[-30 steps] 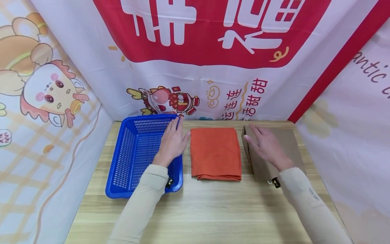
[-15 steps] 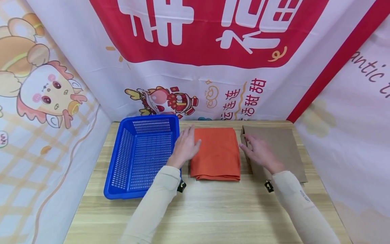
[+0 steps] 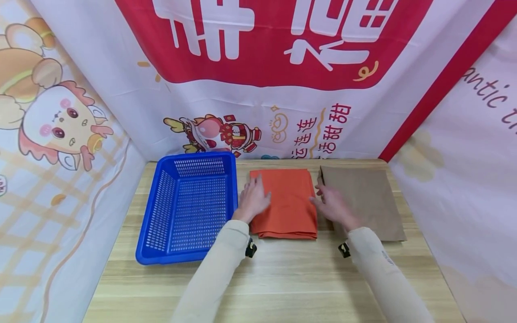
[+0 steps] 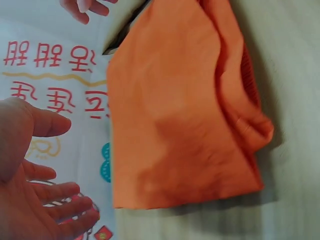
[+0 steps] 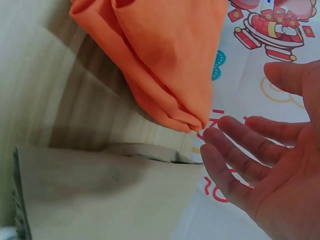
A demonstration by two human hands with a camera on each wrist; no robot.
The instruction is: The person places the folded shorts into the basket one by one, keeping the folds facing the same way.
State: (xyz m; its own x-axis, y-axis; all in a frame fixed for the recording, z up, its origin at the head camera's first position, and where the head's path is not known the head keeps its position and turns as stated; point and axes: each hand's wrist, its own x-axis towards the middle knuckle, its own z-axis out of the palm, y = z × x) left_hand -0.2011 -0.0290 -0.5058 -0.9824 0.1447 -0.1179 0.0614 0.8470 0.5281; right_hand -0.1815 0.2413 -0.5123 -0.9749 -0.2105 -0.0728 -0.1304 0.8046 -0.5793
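A folded orange cloth (image 3: 288, 202) lies on the wooden table between a blue basket and a folded brown cloth (image 3: 367, 202). Over its left edge, in the head view, is my left hand (image 3: 254, 199), fingers spread and holding nothing. My right hand (image 3: 334, 207) hovers at the gap between the orange and brown cloths, its thumb tip near the orange one's right edge. In the left wrist view the left hand's fingers (image 4: 60, 200) are apart from the orange cloth. The right wrist view shows the right hand's extended fingers (image 5: 240, 155) with nothing between them.
The blue plastic basket (image 3: 141, 233), with perforated sides and nothing inside, stands left of the orange cloth. A printed white and red fabric wall (image 3: 234, 98) rises at the table's back edge, with more printed fabric on both sides. Bare wooden tabletop (image 3: 291, 278) shows in front.
My left hand has moved right, from over the basket to the orange cloth's left edge. My right hand has moved left, off the brown cloth's middle toward the orange cloth.
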